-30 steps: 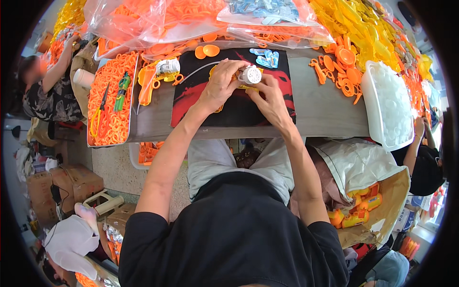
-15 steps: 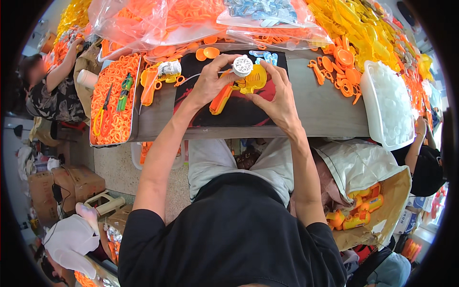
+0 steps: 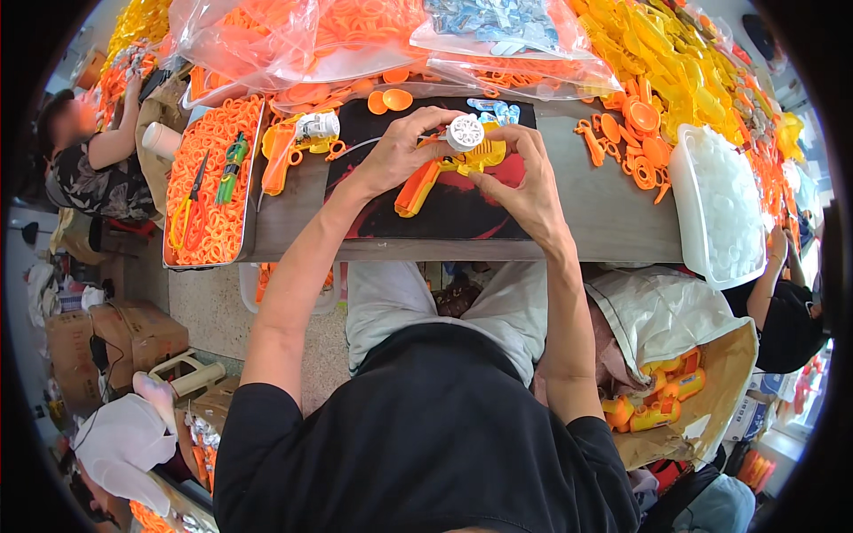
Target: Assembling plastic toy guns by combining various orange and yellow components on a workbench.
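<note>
Over the black-and-red mat (image 3: pixel 484 218), the left hand (image 3: pixel 410 149) has its thumb and forefinger clamped on the white round piece (image 3: pixel 465 132), at the far end of the yellow-and-orange toy body (image 3: pixel 419 188), while the right hand (image 3: pixel 528 169) curves thumb and forefinger around the body's yellow part, though whether they grip it I cannot tell. To work neatly, it seems best to steady the body with the right fingers, keep the white piece square to it, push evenly rather than hard, and mind the thin pale tube (image 3: pixel 357 145) close by
</note>
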`<state>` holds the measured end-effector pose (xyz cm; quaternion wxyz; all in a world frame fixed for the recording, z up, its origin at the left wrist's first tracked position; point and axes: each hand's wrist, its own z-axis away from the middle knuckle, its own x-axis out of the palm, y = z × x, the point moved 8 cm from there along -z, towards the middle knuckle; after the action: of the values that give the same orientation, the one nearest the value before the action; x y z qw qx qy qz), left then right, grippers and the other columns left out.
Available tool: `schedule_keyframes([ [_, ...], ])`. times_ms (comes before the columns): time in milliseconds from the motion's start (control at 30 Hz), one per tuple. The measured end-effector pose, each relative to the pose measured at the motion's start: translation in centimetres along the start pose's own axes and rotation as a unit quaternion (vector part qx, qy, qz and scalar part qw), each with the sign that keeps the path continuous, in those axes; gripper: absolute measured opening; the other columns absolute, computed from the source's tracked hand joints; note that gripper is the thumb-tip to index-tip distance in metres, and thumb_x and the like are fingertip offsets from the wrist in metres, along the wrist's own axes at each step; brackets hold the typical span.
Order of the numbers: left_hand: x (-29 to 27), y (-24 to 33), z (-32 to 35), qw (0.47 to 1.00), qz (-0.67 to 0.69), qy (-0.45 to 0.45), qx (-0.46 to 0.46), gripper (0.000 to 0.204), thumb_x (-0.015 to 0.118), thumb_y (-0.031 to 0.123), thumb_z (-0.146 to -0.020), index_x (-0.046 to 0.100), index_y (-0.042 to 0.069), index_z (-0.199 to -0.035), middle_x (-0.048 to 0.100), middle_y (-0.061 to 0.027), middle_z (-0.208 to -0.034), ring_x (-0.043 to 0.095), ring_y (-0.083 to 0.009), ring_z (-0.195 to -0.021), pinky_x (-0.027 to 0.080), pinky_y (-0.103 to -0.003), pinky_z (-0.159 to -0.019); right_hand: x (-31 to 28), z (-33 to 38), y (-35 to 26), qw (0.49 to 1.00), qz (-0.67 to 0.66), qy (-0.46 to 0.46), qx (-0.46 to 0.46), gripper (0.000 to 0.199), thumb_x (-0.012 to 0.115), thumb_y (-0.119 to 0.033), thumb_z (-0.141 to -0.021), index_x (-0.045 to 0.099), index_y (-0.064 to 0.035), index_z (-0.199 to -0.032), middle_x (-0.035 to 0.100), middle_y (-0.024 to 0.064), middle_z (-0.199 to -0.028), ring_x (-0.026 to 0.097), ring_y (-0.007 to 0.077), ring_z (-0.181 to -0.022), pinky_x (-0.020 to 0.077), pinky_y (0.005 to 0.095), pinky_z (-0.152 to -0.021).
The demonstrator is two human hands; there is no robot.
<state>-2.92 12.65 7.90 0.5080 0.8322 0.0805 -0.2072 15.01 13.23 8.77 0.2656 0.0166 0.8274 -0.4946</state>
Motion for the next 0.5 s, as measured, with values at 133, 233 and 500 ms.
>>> schedule_keyframes([
  [133, 0.3, -0.6, 0.0, 0.999, 0.024, -0.019, -0.010, 0.038, 0.068, 0.010, -0.097, 0.060, 0.001, -0.133, 0.066, -0.0073, -0.122, 0.063, -0.0162, -0.114, 0.052, -0.033, -0.100, 0.3, 0.2, 0.2, 0.998, 0.060, -0.024, -0.020, 0.046, 0.082, -0.020, -0.081, 0.067, -0.0048, -0.122, 0.049, 0.0141, -0.133, 0.054, 0.0292, -0.121, 0.0433, 0.0404, -0.107],
  [233, 0.7, -1.8, 0.9, 0.995, 0.085, 0.009, -0.044, 0.037, 0.067, 0.011, -0.099, 0.058, 0.001, -0.133, 0.066, -0.0066, -0.119, 0.063, -0.0147, -0.113, 0.053, -0.032, -0.099, 1.3, -0.2, 0.3, 0.999, 0.029, -0.043, -0.007, 0.045, 0.082, -0.027, -0.083, 0.069, -0.0043, -0.119, 0.044, 0.0146, -0.138, 0.051, 0.0318, -0.125, 0.0417, 0.0420, -0.109],
  [500, 1.3, -2.4, 1.7, 0.991, 0.120, 0.054, -0.028, 0.035, 0.068, 0.011, -0.097, 0.056, 0.002, -0.130, 0.063, -0.0055, -0.116, 0.061, -0.0153, -0.112, 0.051, -0.032, -0.098, 1.3, -1.3, -0.2, 0.988, 0.069, -0.128, -0.044, 0.048, 0.084, -0.035, -0.084, 0.071, -0.0042, -0.119, 0.045, 0.0142, -0.134, 0.056, 0.0313, -0.118, 0.0484, 0.0415, -0.101],
])
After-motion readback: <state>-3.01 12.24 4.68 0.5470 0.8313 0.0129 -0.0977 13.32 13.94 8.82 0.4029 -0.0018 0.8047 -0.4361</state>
